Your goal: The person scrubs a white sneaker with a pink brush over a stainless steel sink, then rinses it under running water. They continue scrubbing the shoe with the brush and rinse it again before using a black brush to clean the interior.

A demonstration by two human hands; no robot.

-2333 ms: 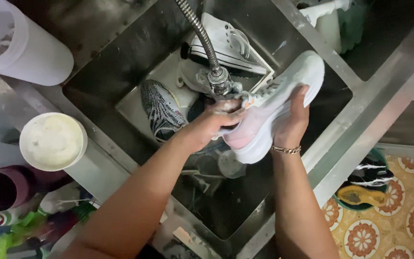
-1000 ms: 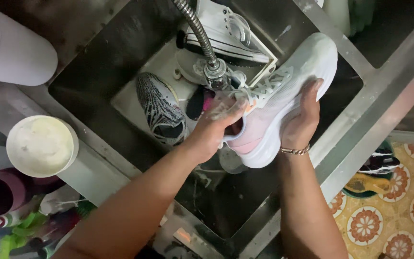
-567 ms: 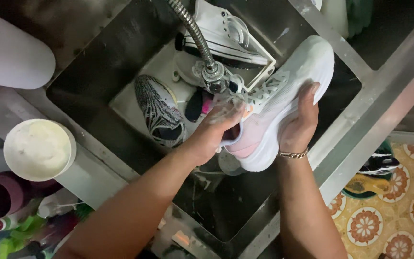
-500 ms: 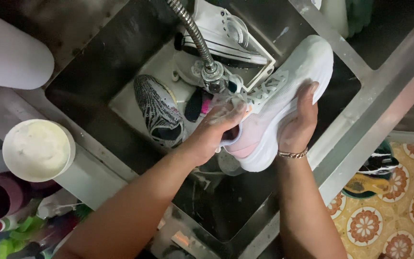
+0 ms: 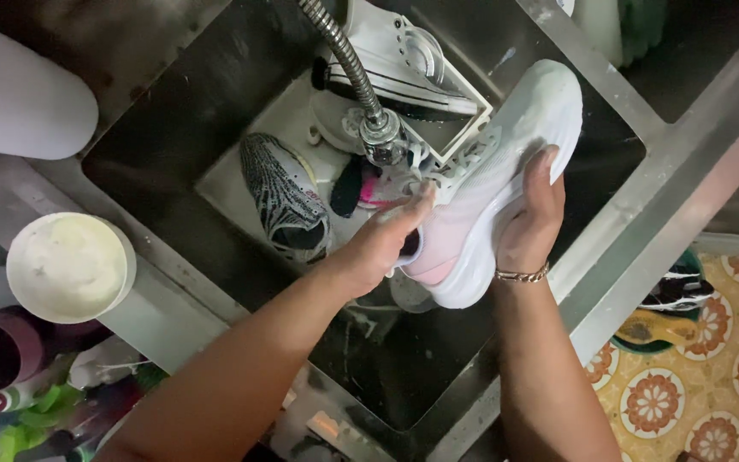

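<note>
Right hand point(image 5: 534, 218) clamps the pale white-and-pink mesh sneaker point(image 5: 489, 188) under the coiled steel spray hose point(image 5: 361, 94) while left hand point(image 5: 378, 248) grips its collar so water reaches inside

Other stuff I see around the sink

I see a zebra-striped shoe point(image 5: 284, 198) and a white high-top shoe point(image 5: 404, 60) in the metal sink point(image 5: 156, 111), a round cream tub point(image 5: 68, 267) beside it, flowery floor tiles point(image 5: 712, 376).

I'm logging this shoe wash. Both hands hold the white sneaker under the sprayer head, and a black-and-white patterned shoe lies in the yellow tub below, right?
Not quite: the head view shows the tub is white, not yellow. The rest holds: left hand and right hand hold the white sneaker under the sprayer head, with the patterned shoe in the tub.
</note>
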